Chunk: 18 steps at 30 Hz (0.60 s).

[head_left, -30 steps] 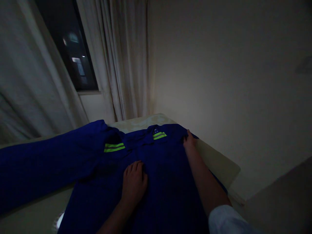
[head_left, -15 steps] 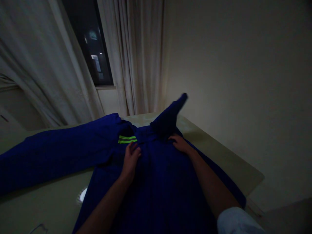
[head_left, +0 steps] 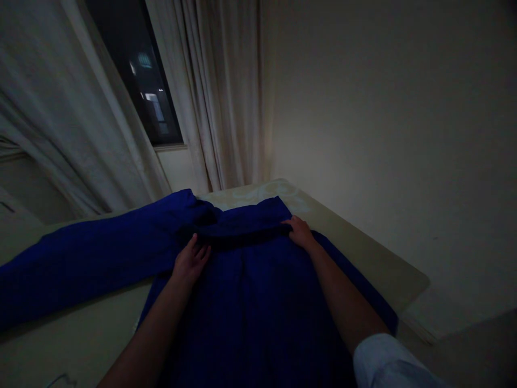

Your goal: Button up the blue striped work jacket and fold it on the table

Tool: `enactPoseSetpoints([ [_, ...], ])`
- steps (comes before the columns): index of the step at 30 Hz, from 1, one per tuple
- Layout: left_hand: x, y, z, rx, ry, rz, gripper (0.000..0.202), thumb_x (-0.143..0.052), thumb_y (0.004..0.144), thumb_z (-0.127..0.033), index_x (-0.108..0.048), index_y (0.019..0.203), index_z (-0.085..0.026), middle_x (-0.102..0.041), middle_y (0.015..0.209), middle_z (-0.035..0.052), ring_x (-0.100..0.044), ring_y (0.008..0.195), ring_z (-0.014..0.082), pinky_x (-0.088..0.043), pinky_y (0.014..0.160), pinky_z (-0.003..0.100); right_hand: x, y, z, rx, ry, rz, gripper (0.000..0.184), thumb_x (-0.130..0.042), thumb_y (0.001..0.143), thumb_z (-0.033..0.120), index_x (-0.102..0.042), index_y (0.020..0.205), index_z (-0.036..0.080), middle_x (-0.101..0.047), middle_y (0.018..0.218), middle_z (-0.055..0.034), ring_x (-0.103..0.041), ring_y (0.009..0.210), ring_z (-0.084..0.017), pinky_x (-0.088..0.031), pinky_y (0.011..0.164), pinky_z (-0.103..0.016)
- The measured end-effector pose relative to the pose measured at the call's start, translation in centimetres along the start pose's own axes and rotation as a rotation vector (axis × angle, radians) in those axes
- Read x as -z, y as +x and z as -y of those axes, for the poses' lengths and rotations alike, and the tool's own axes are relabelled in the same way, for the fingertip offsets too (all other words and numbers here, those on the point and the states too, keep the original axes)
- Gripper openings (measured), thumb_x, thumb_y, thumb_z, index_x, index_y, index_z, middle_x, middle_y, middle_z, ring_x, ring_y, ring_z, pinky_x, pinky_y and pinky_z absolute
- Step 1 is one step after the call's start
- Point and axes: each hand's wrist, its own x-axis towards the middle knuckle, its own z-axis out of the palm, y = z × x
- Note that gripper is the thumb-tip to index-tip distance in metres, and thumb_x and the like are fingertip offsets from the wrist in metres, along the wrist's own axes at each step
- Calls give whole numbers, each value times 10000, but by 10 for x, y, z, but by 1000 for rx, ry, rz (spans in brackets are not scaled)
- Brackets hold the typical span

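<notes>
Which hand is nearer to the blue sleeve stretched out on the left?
Left. The left hand is close by the shoulder end of the sleeve; the right hand is farther off, toward the opposite side of the jacket.

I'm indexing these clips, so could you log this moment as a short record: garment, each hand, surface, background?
Garment: blue garment, spread out, a strip folded across its upper part
Sleeve: one sleeve stretched out to the person's left
Left hand: at the fold's left part, fingers apart; grip unclear
Right hand: holding the fold's right end
Surface: pale surface under the garment
Background: curtains, dark window, plain wall
Lighting: dim
</notes>
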Motion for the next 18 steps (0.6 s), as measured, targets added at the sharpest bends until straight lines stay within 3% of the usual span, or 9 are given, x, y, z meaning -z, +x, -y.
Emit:
enactPoseSetpoints([
  [3,-16,7,-19,-70,14,35,473,-564,867,25,-617,1207,-299,-700,1151,15,-716,914,111,-615,918,317,-6,0,-4,-38,44,-26,623,-600,729,-4,-758,1281,238,-645,1082,-83,-610,1056,-239,-448,953,-322],
  [5,-21,12,-33,-86,24,47,457,-545,899,-26,-590,1256,-310,-704,1168,17,-719,936,112,-605,937,315,-9,0,-6,-68,61,-68,621,-594,720,-15,-767,1265,229,-636,1081,-85,-609,1053,-236,-450,957,-321],
  [8,-13,18,-48,-39,85,-37,299,-455,1023,-263,-553,1305,-246,-677,1210,103,-720,982,182,-620,872,363,-10,1,-5,-79,88,-106,589,-577,725,-28,-808,1185,256,-618,1056,-77,-604,1016,-225,-462,933,-315],
  [12,-2,18,-49,-1,274,-75,505,-513,970,-621,-614,1243,-208,-674,1170,162,-712,1011,319,-622,798,500,-10,3,-3,-65,103,-106,552,-562,718,-42,-844,1072,275,-607,1024,-75,-597,1007,-228,-473,907,-320],
  [13,-4,17,-47,-10,346,-55,484,-604,930,-598,-638,1210,-205,-686,1134,160,-715,988,328,-622,781,500,-11,3,-3,-68,111,-109,561,-564,710,-45,-842,1077,275,-608,1026,-75,-598,1007,-229,-476,907,-321],
  [15,-10,19,-48,-44,455,-6,399,-777,832,-381,-662,1176,-214,-709,1079,133,-723,932,300,-622,757,444,-13,3,-4,-90,139,-125,580,-567,694,-47,-833,1099,272,-608,1032,-71,-603,1003,-226,-482,913,-320],
  [18,-14,25,-66,-235,584,111,679,-802,679,-36,-616,1286,-277,-727,1174,68,-728,954,229,-614,800,344,-16,4,-8,-113,182,-155,578,-570,684,-40,-819,1111,260,-609,1026,-62,-613,1004,-222,-489,929,-318],
])
